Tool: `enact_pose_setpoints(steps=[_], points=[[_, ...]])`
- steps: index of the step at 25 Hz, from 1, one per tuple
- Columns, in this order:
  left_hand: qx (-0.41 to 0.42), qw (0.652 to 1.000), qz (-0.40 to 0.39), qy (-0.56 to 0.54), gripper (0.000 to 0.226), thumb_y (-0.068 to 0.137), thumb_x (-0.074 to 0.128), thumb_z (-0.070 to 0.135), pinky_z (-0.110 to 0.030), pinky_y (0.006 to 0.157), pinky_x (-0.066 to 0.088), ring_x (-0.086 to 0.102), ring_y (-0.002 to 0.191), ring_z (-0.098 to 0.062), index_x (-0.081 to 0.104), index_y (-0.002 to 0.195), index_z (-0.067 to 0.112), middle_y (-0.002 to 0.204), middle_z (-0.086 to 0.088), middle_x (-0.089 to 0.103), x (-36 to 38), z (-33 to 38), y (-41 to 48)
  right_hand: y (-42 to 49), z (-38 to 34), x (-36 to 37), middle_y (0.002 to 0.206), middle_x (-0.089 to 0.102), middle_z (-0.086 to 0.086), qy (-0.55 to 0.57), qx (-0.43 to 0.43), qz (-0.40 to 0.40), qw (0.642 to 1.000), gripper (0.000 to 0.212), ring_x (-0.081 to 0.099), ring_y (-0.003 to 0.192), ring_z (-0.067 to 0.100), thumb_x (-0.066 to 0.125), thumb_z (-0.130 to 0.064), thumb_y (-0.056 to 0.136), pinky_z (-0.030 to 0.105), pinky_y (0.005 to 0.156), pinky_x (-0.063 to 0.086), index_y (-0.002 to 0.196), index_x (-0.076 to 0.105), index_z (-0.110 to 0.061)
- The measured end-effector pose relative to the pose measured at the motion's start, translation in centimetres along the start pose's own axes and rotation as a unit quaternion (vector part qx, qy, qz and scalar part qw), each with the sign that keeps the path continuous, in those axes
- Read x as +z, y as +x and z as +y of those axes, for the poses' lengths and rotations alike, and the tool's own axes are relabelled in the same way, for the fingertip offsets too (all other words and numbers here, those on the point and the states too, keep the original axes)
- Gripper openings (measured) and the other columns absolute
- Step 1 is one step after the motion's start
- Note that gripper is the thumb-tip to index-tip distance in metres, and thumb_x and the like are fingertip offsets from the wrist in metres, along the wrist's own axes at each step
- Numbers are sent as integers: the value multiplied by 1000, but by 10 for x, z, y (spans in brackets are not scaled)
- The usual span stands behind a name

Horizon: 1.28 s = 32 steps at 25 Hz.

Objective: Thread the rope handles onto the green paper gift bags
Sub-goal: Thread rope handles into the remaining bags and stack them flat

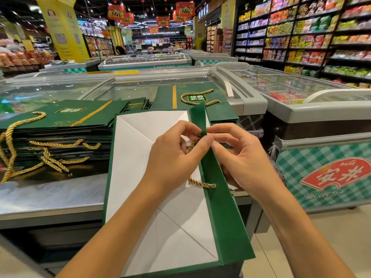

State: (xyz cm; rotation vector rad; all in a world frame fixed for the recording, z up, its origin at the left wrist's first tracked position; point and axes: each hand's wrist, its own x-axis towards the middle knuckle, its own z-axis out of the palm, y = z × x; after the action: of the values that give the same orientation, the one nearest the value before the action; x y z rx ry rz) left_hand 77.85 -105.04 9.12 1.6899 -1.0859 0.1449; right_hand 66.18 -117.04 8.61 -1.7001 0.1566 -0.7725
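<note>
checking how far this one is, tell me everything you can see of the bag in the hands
The bag is green paper outside, white inside, lying flat on a freezer top with the white side up and diagonal creases showing. Its green folded rim stands up along the right. A gold twisted rope pokes through the rim lower down; the left hand pinches the rope higher up, the right hand pinches the rim.

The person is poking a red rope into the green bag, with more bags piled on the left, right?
Not quite: the rope is gold, not red, as the head view shows. The left hand and right hand do work it into the green bag, and more bags are piled on the left.
</note>
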Motion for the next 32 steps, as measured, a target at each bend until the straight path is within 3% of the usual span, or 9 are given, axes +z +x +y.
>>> enact_pose_setpoints(steps=[3,5,9,12,15,22,26,29,32], points=[[-43,999,-13,-31,30,83,69,52,-36,60,52,46,60,-7,65,104,30,91,13,67,0,1,2,1,5,1,103,75,-1,-29,-13,5,999,19,72,79,40,64,-16,98,48,69,63,117,67,-18],[-62,998,-14,-32,26,83,68,45,-35,62,54,51,64,-8,64,103,29,90,12,66,1,1,4,1,6,2,104,74,-2,-52,-20,2,998,19,69,76,43,65,-16,98,39,68,64,116,68,-19],[-66,998,-5,-18,24,77,63,37,-23,61,54,58,67,-8,63,99,27,86,11,65,0,0,3,0,6,4,109,72,-5,-97,-21,-17,995,27,56,51,17,66,-11,96,21,54,50,120,67,-24],[-49,999,-1,-10,27,76,60,38,-17,57,48,57,65,-7,63,99,26,83,11,64,0,2,0,4,9,6,105,73,-4,-88,8,13,996,31,57,48,14,66,-7,95,28,54,52,121,66,-24],[-40,999,-2,-16,28,76,61,39,-16,55,47,55,64,-6,63,100,24,82,11,64,0,3,-1,11,11,10,95,73,-3,-106,11,43,993,13,57,43,16,70,-15,94,33,49,51,106,73,-19],[-26,1000,5,-5,22,76,59,35,-19,55,45,51,64,-12,62,97,25,86,10,63,3,3,-1,10,8,8,93,73,7,-21,22,141,990,7,56,45,20,54,-9,103,28,40,43,101,60,-11],[-33,999,-3,-2,22,77,59,37,-15,59,44,50,68,-4,61,96,28,87,13,62,4,3,0,10,11,1,100,72,2,5,31,229,973,10,68,76,11,58,-14,102,21,63,54,107,64,-20],[-25,1000,-7,11,21,79,61,37,-11,60,40,50,71,-2,61,97,26,88,11,61,5,5,0,9,12,1,114,67,-14,-35,33,189,981,31,63,104,-6,55,-10,102,15,86,53,123,64,-31],[-1,998,-14,58,19,89,65,39,-11,65,35,49,78,-3,64,101,25,88,14,59,7,3,-1,10,12,1,120,67,-16,-36,40,152,987,38,60,111,-10,50,-7,103,15,96,49,131,65,-28]])
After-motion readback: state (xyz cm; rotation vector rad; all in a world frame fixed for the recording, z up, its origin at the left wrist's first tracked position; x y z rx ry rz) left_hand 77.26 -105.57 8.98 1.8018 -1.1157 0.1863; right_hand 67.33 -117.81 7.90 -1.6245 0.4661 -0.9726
